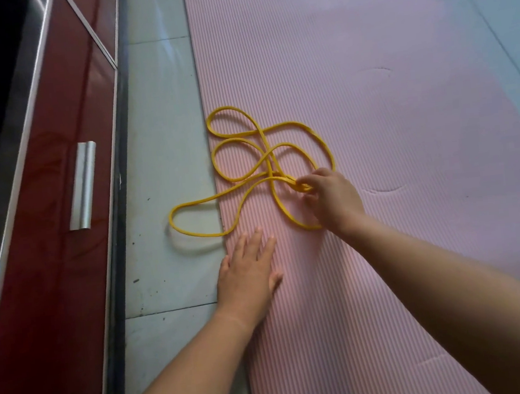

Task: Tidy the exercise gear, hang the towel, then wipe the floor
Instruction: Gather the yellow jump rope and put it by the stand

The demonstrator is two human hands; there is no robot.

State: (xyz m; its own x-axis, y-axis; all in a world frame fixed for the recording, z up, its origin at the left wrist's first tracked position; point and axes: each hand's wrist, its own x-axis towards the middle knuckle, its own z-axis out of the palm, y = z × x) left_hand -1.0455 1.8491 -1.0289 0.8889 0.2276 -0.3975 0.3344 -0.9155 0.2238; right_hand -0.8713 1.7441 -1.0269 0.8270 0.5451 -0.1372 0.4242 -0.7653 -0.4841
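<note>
A long yellow resistance band (251,173) lies in tangled loops on a ribbed pink exercise mat (372,120). One loop spills off the mat's left edge onto the floor. My right hand (333,200) pinches the band where its strands cross, fingers closed around them. Nearer to me, my left hand (249,275) rests flat on the mat's left edge, fingers spread, holding nothing. No towel is in view.
Grey floor tiles (160,111) run along the left of the mat, with dark specks of dirt. A dark red cabinet (62,217) with a silver handle (82,186) stands on the left. More tiled floor (507,26) shows beyond the mat's right edge.
</note>
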